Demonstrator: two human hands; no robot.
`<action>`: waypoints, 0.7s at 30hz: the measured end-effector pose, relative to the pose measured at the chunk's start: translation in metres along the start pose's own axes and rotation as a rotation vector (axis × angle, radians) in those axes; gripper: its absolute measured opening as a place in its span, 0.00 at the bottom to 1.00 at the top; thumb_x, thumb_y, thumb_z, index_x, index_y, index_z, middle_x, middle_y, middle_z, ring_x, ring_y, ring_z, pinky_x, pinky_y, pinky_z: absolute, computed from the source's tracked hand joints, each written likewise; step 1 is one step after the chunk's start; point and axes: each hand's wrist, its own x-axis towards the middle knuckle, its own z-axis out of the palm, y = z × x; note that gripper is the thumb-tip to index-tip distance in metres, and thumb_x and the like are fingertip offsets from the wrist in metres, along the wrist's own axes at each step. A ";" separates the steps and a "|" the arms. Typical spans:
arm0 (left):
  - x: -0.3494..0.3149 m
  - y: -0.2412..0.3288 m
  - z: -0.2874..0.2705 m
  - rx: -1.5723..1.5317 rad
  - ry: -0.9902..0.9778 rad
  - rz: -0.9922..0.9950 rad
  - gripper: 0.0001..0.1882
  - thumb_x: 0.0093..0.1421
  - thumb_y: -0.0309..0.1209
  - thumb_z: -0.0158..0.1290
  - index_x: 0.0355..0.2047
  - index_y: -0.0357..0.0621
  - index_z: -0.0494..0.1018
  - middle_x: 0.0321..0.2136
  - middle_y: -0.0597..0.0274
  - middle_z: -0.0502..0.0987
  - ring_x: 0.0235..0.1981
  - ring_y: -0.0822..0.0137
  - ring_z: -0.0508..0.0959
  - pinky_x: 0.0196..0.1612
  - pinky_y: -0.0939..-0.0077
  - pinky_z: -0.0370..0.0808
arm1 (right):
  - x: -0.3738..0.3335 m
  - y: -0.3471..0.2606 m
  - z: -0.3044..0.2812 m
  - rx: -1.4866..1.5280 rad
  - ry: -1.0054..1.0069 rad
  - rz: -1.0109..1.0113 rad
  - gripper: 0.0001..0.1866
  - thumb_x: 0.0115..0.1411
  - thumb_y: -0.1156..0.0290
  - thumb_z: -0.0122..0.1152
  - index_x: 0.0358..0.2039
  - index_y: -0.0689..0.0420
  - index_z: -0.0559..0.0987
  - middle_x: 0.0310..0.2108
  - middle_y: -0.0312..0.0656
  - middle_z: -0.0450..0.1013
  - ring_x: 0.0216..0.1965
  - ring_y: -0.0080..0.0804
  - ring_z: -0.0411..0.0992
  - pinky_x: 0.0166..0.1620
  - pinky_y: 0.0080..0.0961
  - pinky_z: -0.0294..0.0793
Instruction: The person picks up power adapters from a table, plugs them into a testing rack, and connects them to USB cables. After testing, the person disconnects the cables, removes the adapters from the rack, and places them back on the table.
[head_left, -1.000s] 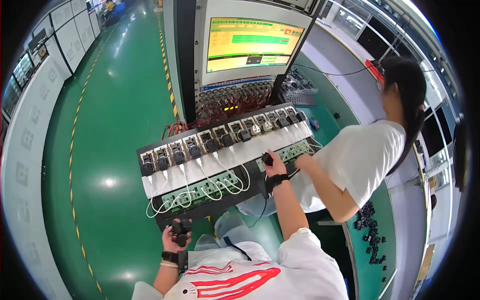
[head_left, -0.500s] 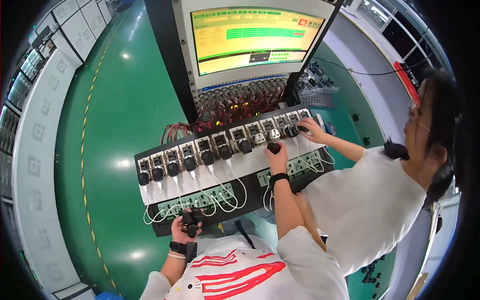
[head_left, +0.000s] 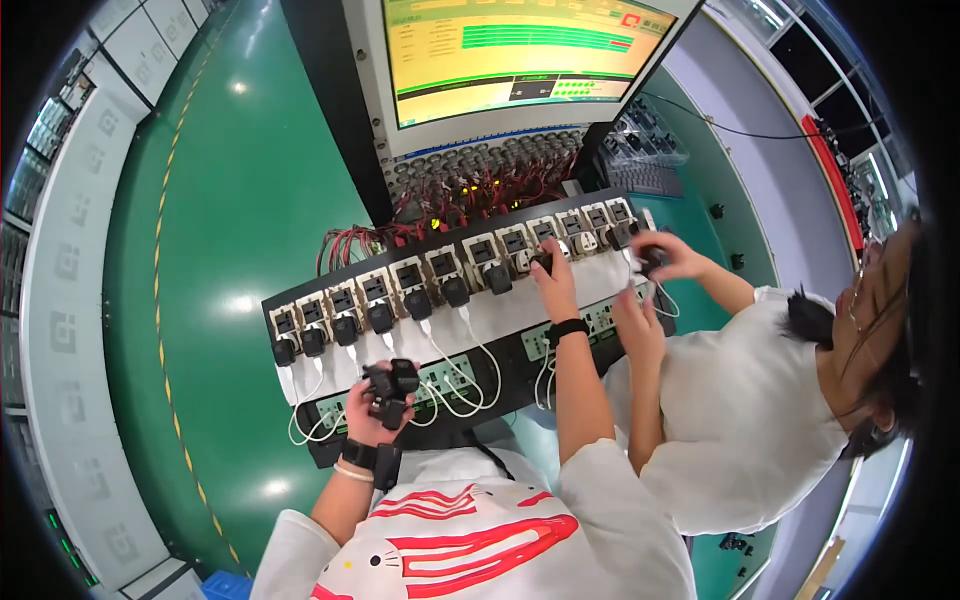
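Several black power adapters are bunched in my left hand, in front of the rack's lower edge. My right hand grips one black adapter against a socket in the right half of the socket row; my fingers hide whether its pins are in. Just left of it, another black adapter sits plugged in. More plugged adapters fill the left half, several with white cables running down to green circuit boards.
At my right, a co-worker's hand holds a black adapter, blurred; their other hand is by a white cable. A lit monitor stands above red wiring. A keyboard lies behind the row's right end.
My right hand has brought its adapter up to the socket row. My left hand has risen slightly with its adapters. The co-worker's hand has drawn back from the row, and their other hand has come up.
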 end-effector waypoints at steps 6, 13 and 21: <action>0.017 0.012 0.008 -0.034 -0.084 -0.072 0.19 0.56 0.45 0.43 0.46 0.52 0.65 0.55 0.45 0.63 0.31 0.58 0.73 0.26 0.71 0.72 | 0.008 -0.004 0.012 -0.271 -0.104 0.044 0.30 0.53 0.75 0.56 0.57 0.66 0.61 0.53 0.58 0.64 0.54 0.49 0.62 0.54 0.36 0.63; 0.023 0.026 -0.003 -0.096 -0.136 -0.100 0.20 0.57 0.47 0.42 0.48 0.56 0.66 0.57 0.46 0.59 0.32 0.60 0.71 0.27 0.72 0.71 | 0.022 0.008 0.011 -0.619 -0.096 0.021 0.36 0.52 0.71 0.58 0.60 0.63 0.55 0.55 0.57 0.59 0.55 0.57 0.58 0.56 0.45 0.58; 0.025 0.034 -0.003 0.091 -0.094 -0.070 0.21 0.55 0.44 0.45 0.49 0.52 0.64 0.54 0.48 0.63 0.33 0.60 0.75 0.29 0.68 0.75 | -0.096 -0.168 0.048 0.057 -0.467 0.168 0.29 0.58 0.70 0.55 0.60 0.53 0.61 0.42 0.45 0.69 0.38 0.29 0.69 0.44 0.23 0.68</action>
